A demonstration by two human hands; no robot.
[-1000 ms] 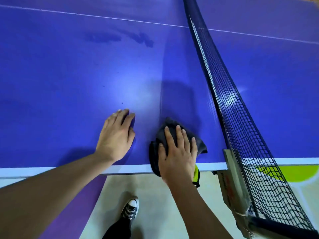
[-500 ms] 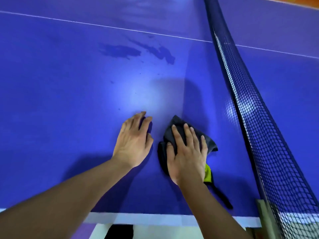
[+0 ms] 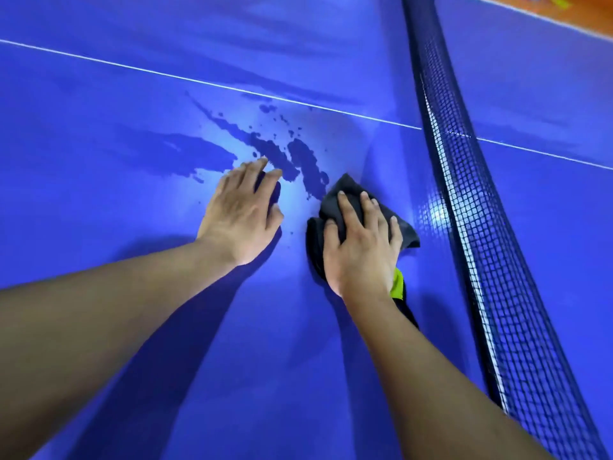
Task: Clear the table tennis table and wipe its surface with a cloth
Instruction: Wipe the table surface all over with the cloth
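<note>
The blue table tennis table (image 3: 99, 227) fills the view. A dark grey cloth (image 3: 348, 194) with a yellow-green patch lies flat on it, pressed down under my right hand (image 3: 361, 247), palm on top and fingers spread. My left hand (image 3: 242, 210) rests flat on the bare surface just left of the cloth, holding nothing. Dark wet smears (image 3: 275, 154) lie on the table right beyond both hands' fingertips; the cloth's far corner touches the nearest smear.
The black net (image 3: 464, 207) runs from the top middle down to the lower right, close to the right of the cloth. A white centre line (image 3: 199, 82) crosses the table beyond the smears. Orange floor (image 3: 564, 11) shows at the top right corner.
Both hands have slid away from the near edge across the table, the right one pushing the cloth, and now reach the wet smears. The table's edge and the floor have left the view.
</note>
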